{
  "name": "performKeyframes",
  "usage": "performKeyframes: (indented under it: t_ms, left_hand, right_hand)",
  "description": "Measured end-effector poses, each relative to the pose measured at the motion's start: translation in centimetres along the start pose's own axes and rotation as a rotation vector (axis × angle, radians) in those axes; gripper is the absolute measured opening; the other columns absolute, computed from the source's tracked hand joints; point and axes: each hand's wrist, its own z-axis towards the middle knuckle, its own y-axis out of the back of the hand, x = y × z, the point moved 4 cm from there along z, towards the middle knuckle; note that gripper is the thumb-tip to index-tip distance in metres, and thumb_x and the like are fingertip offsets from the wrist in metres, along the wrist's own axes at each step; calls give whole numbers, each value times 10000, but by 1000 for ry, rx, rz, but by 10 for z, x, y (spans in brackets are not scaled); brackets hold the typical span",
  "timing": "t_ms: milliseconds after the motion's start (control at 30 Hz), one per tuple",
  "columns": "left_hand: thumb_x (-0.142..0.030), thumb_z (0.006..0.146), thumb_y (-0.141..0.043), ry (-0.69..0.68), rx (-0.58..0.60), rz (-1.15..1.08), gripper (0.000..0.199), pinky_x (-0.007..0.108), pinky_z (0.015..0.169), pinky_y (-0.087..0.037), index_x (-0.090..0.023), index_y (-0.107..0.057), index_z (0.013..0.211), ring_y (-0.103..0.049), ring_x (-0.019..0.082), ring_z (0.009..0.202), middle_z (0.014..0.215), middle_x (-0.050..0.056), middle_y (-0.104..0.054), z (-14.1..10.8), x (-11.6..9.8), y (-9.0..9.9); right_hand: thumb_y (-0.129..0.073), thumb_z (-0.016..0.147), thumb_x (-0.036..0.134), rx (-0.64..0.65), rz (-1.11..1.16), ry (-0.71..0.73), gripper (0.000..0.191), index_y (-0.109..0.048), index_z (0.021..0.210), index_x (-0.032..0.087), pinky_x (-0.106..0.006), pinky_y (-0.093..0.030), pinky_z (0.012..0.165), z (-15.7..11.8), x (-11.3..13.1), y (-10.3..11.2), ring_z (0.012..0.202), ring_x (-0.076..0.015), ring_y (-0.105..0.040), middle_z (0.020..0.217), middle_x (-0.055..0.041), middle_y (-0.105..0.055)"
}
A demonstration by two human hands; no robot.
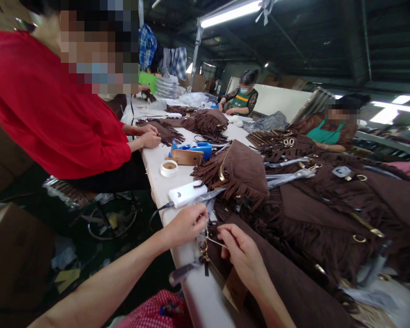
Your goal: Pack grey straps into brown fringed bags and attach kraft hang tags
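Note:
Near the table's front edge, my left hand [187, 222] is closed, its fingertips pinching the top of a small gold chain [207, 228]. Just to the right, my right hand [241, 248] pinches a thin pale cord [217, 243] that runs toward the chain. A gold clasp [204, 248] hangs below the chain, beside a short dark strap. Under my right hand lies a brown fringed bag [276, 264], with a brown tag [234, 289] at its near edge.
A white power bank [187, 193] with a black cable, a round tape roll [169, 168] and a phone [187, 157] lie beyond my left hand. Brown fringed bags [248, 166] pile up on the right. A person in red [54, 114] sits at the left; others work farther back.

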Motion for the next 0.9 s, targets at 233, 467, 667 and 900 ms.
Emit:
performKeyframes:
  t_ms: [233, 467, 667, 900]
  left_hand:
    - [-56, 783, -425, -165, -77, -138, 151, 265, 736, -405, -192, -470, 736, -509, 155, 827, 883, 31, -558, 9, -28, 2]
    - [-160, 868, -444, 4, 2, -136, 150, 274, 759, -413, -173, -578, 802, -529, 158, 815, 834, 17, -577, 7, -23, -2]
    - [-176, 801, -556, 20, 161, -161, 145, 219, 649, -415, -150, -647, 692, -551, 126, 687, 709, -8, -586, -9, -6, -10]
    - [-165, 791, -515, 61, 129, -159, 182, 199, 582, -374, -142, -649, 669, -525, 113, 626, 644, -13, -572, -9, -1, -15]
  right_hand:
    - [-540, 876, 382, -4, 118, 104, 239, -661, 922, 181, -234, -445, 582, 2, 18, -9, 595, -132, -600, 847, -29, -672]
    - [-552, 865, 427, -9, 222, 30, 256, -634, 802, 193, -213, -387, 492, 8, 12, -8, 497, -122, -562, 619, 28, -614]
    - [-541, 859, 453, 5, 228, -23, 286, -599, 758, 192, -186, -294, 378, 11, 3, -10, 406, -93, -470, 554, 25, -608]
    - [-534, 852, 457, -19, 213, 24, 283, -602, 743, 205, -193, -310, 376, 12, 7, -10, 452, -122, -543, 569, 25, -609]
